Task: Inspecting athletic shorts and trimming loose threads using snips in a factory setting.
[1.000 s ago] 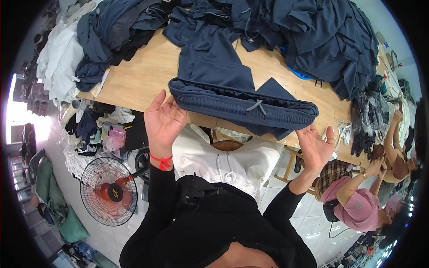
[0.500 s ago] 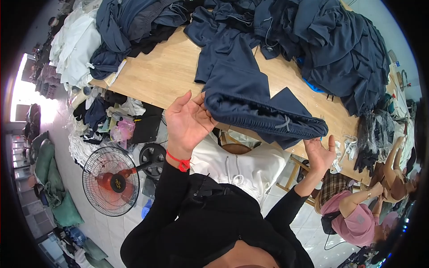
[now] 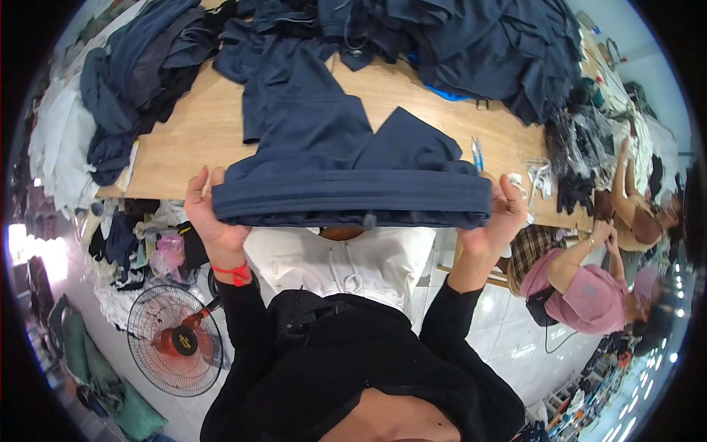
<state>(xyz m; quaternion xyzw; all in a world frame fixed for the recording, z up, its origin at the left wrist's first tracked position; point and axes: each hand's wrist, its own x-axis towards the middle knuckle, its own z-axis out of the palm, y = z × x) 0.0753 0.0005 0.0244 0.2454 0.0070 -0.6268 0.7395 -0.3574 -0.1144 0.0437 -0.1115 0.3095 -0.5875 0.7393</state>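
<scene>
A pair of navy drawstring pants [image 3: 309, 132] lies over the wooden table's near edge, legs spread away from me. Its waistband [image 3: 353, 191] is pulled straight and flat between my hands. My left hand [image 3: 216, 221] grips the band's left end, thumb up and fingers partly hidden by the cloth. At the right end my right hand [image 3: 495, 219] holds the band the same way. A grey bit of drawstring [image 3: 370, 219] shows at the middle of the lower edge.
Heaps of navy garments [image 3: 486, 51] cover the table's far side, with white cloth [image 3: 62, 132] at far left. Small blue-handled snippers [image 3: 477, 153] lie on the table [image 3: 184, 147] near my right hand. A floor fan [image 3: 175, 340] stands at left; people [image 3: 582, 287] sit at right.
The waistband, open and slanting before, is now stretched level with its outer face turned up. My view has shifted right, and my hands now grip its ends more firmly.
</scene>
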